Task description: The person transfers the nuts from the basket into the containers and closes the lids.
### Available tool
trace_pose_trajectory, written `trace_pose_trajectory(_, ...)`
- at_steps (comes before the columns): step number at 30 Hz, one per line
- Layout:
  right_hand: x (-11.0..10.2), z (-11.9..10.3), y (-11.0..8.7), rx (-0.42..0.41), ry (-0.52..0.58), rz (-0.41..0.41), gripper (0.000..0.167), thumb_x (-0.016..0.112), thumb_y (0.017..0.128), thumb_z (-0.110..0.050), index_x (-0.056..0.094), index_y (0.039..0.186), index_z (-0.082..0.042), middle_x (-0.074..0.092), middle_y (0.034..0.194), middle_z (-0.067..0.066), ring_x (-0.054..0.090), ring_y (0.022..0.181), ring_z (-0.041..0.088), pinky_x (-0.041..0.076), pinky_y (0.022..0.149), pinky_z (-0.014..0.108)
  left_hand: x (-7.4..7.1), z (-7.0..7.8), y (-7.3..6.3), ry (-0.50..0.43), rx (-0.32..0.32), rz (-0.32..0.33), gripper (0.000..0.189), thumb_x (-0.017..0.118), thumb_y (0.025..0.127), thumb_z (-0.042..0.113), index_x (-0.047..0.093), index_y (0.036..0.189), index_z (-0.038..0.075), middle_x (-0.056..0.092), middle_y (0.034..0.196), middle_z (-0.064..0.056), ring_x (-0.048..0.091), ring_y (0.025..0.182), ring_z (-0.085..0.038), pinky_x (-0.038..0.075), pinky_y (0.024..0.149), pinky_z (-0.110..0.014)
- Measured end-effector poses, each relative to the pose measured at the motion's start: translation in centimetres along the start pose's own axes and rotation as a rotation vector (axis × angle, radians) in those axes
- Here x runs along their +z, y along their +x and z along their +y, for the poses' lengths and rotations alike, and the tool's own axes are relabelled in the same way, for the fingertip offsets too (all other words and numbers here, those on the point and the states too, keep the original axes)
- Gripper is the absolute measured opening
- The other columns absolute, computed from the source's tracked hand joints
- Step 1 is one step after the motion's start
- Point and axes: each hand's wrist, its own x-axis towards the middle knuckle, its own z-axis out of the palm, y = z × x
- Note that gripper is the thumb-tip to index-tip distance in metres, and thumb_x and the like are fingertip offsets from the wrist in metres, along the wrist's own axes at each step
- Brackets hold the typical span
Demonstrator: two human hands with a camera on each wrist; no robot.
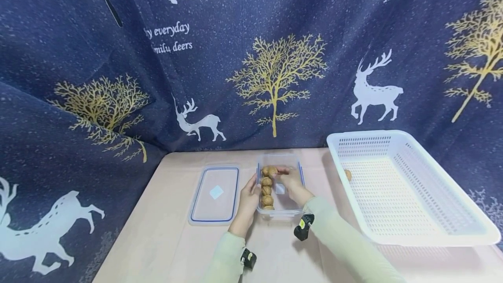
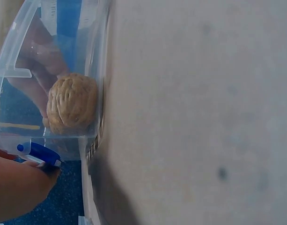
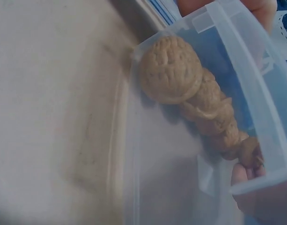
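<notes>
A clear plastic food container [image 1: 280,212] stands on the table with a row of several walnuts [image 1: 267,190] along its left wall. My right hand [image 1: 291,180] reaches inside and pinches a walnut [image 1: 272,172] at the far end of that row. My left hand [image 1: 248,198] holds the container's left side from outside, its thumb [image 2: 21,183] by a blue latch [image 2: 42,153]. In the left wrist view the nearest walnut [image 2: 72,103] shows through the wall. The right wrist view shows the row receding toward the right fingertips [image 3: 239,174].
A clear lid [image 1: 215,208] with a blue seal lies flat left of the container. To the right stands a large white slotted basket [image 1: 393,195] with one walnut [image 1: 348,174] by its left wall. A dark blue deer-print cloth [image 1: 251,112] hangs behind the table.
</notes>
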Motion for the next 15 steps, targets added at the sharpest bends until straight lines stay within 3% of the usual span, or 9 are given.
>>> trace_pose_trajectory(10,-0.10,0.35,0.18,0.008,-0.071,0.016,0.035,0.062,0.082,0.006,0.060,0.116,0.012,0.063,0.111,0.025,0.060,0.102,0.032,0.053,0.088,0.033,0.14,0.15,0.12,0.005,0.011,0.003,0.048,0.046,0.098,0.006,0.037,0.145,0.000,0.036,0.148,-0.023,0.038,0.135,-0.038,0.033,0.112,-0.044)
trace_pose_trajectory(15,-0.20,0.44,0.17,0.015,-0.071,-0.002,0.041,0.060,0.081,0.006,0.057,0.121,0.013,0.060,0.118,0.029,0.056,0.111,0.038,0.049,0.097,0.040,0.14,0.18,0.06,0.003,-0.003,0.006,0.049,0.046,0.098,0.007,0.037,0.146,0.001,0.036,0.149,-0.021,0.038,0.135,-0.037,0.032,0.113,-0.044)
